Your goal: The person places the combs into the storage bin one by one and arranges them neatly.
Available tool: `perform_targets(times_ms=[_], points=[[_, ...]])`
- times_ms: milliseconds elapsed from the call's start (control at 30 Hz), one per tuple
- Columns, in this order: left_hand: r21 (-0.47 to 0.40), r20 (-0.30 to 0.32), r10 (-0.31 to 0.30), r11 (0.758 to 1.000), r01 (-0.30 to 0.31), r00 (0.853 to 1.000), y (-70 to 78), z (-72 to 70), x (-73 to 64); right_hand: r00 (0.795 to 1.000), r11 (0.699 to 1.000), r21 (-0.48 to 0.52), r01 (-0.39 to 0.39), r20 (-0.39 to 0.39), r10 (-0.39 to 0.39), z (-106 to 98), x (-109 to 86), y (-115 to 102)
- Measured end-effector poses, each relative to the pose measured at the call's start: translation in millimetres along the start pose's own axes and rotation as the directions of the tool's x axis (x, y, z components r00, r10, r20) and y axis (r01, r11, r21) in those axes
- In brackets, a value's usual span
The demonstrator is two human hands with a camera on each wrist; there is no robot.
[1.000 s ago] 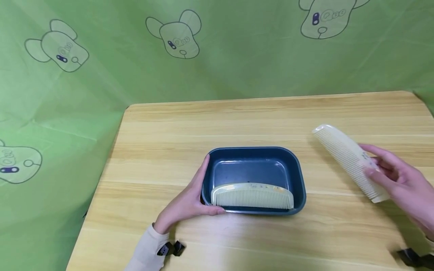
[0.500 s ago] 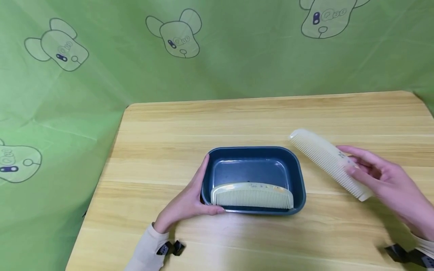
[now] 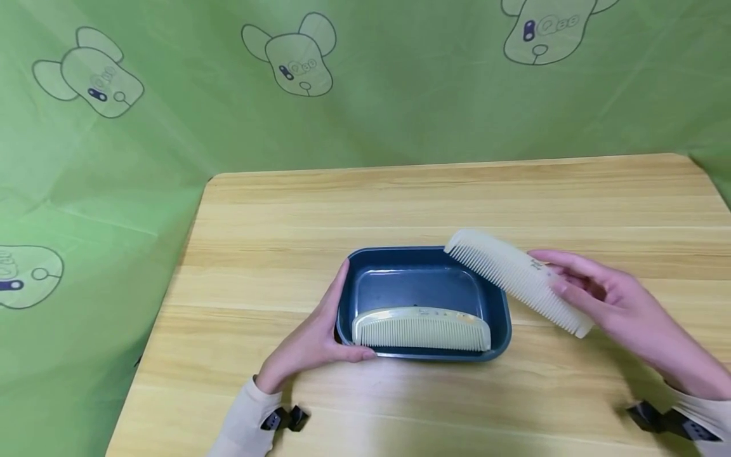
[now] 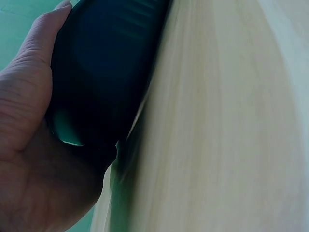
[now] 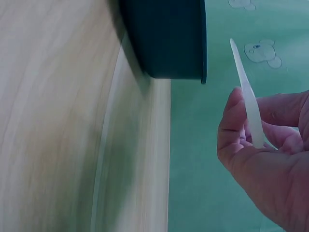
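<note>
A dark blue rectangular basin (image 3: 419, 285) stands on the table, with a pale cream comb (image 3: 422, 331) lying along its near side, teeth toward the front. My left hand (image 3: 311, 336) grips the basin's left end, thumb along the front rim and fingers up the left side. In the left wrist view the thumb lies along the dark wall. My right hand (image 3: 599, 304) pinches a second pale comb (image 3: 511, 270) between thumb and fingers. That comb slants, its far tip overlapping the basin's back right corner. The right wrist view shows it edge-on, above the rim's level.
The wooden table (image 3: 320, 216) has light grain and rounded back corners. A green cloth (image 3: 400, 120) printed with mouse-like heads hangs behind it and to the left. Small black devices are strapped at both wrists over pale sleeves.
My right hand has carried its comb leftward, from beside the basin to over its right edge. The left hand, basin and first comb stay as they were.
</note>
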State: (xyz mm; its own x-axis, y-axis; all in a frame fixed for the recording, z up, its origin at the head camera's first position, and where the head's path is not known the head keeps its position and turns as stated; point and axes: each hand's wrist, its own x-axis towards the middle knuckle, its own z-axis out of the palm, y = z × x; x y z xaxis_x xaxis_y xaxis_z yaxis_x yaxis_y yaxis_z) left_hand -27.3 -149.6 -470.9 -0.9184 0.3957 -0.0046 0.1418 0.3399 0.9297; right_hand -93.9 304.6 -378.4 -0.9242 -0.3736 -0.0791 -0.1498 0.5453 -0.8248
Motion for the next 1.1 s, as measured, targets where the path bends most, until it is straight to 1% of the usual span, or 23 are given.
perform_targets(times_ms=[133, 200, 400, 567, 700, 900, 1100], points=[[0.002, -0.006, 0.001, 1.000, -0.001, 1.000, 1.0, 0.0, -0.3, 0.996, 0.997, 0.033, 0.077, 0.052, -0.078, 7.9, 1.2, -2.9], [0.004, -0.008, 0.003, 1.000, -0.003, 1.000, 1.9, 0.1, -0.5, 0.992, 0.994, 0.045, 0.098, 0.072, -0.101, 12.1, 2.3, -4.5], [0.016, -0.006, 0.000, 1.000, 0.000, 1.000, 0.4, 0.5, -1.9, 0.983, 0.990, 0.068, 0.123, 0.126, -0.130, 24.8, 6.3, -13.9], [0.019, -0.011, -0.001, 1.000, 0.001, 1.000, 0.1, 1.2, -1.3, 0.975, 0.985, 0.071, 0.156, 0.151, -0.165, 33.7, 9.1, -17.7], [0.022, -0.011, 0.002, 1.000, -0.002, 1.000, 0.5, 1.9, -0.2, 0.971, 0.985, 0.069, 0.155, 0.174, -0.165, 39.0, 9.7, -19.7], [0.024, -0.011, 0.004, 1.000, -0.004, 1.000, -0.1, 2.7, 0.0, 0.968, 0.986, 0.078, 0.147, 0.194, -0.159, 44.2, 10.4, -24.3], [0.020, -0.016, 0.010, 1.000, -0.010, 1.000, 0.0, 1.8, -0.6, 0.958, 0.976, 0.082, 0.199, 0.192, -0.212, 49.1, 13.6, -29.7]])
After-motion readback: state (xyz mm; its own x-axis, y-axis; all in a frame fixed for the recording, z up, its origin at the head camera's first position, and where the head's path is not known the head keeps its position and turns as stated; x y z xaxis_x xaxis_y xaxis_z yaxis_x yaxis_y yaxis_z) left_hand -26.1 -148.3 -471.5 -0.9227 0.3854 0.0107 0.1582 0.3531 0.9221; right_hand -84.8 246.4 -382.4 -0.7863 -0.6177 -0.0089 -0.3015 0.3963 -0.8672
